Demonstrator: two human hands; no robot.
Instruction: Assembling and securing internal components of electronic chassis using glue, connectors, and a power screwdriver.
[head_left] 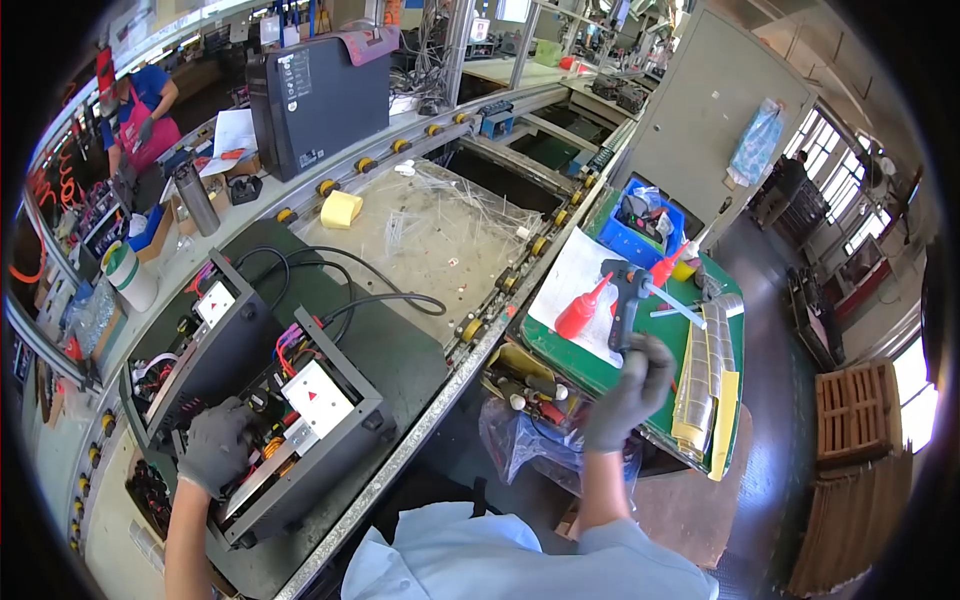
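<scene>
My right hand (636, 395), in a grey glove, has its fingers closed at the lower end of the handle of a black hot glue gun (624, 306). A pale glue stick (676, 304) juts from the back of the gun, above a green-topped side table. My left hand (215, 447), gloved too, reaches down against an open dark metal device case (345, 395). Its fingertips are lost among the parts, so their grip is unclear. Inside that case show coloured wires, a copper-coloured coil and a white plate (317, 397) with a red mark. A similar open case (190, 345) stands behind it.
Beside the glue gun lie a red squeeze bottle (582, 312), a blue bin (640, 225) and clear glue sticks (705, 380). Black cables (385, 297) trail over the roller conveyor (470, 330). A tall dark unit (318, 105) stands beyond. Another person (145, 110) works far left.
</scene>
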